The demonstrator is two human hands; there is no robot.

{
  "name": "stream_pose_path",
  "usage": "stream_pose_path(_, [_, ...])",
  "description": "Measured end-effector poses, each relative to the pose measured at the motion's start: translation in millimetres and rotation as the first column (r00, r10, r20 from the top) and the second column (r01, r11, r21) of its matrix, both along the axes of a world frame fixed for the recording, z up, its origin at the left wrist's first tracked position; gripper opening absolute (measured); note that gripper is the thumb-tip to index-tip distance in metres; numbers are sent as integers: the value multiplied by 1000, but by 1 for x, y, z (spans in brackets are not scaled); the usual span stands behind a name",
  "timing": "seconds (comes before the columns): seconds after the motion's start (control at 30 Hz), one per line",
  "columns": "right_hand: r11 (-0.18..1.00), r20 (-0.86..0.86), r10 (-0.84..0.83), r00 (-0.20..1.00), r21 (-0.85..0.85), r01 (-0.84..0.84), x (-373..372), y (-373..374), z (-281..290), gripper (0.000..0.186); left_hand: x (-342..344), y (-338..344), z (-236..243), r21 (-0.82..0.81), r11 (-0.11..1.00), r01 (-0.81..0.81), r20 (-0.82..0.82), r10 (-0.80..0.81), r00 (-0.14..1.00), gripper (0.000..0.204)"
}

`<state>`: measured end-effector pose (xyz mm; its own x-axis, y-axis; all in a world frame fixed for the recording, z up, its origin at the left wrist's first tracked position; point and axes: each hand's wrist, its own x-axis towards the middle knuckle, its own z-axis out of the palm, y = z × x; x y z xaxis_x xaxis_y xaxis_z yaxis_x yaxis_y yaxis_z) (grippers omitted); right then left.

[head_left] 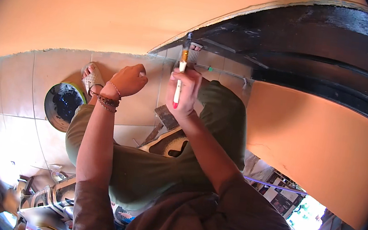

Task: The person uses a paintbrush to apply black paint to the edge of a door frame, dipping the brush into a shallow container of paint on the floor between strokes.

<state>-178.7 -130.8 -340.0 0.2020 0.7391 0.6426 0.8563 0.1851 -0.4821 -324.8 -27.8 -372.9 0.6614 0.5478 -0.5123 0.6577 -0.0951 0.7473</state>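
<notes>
My right hand grips the slim white, red-ended handle of a paintbrush. Its bristles, dark with paint, point up and overlap the edge of a black-painted door frame; whether they touch it I cannot tell. My left hand is curled into a fist, its wrist ringed with bracelets, and nothing shows sticking out of it. To the left of that hand, on the tiles beside my sandalled foot, stands a round tub with black paint inside.
Orange walls rise ahead and to the right. Pale tiles cover the floor. Beneath my legs is a low seat with a woven-looking panel. Cluttered furniture stands at the lower left.
</notes>
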Motion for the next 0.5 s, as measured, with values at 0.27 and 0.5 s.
stream_pose_path(0.27, [999,-24,22,999,25,-22,-2,-8,10,32,-2,2,-2,24,1000,14,38,-15,999,34])
stream_pose_path(0.5, [990,-122,-3,993,-140,-14,-3,-9,-27,32,0,3,-6,28,999,19,4,-19,1000,34])
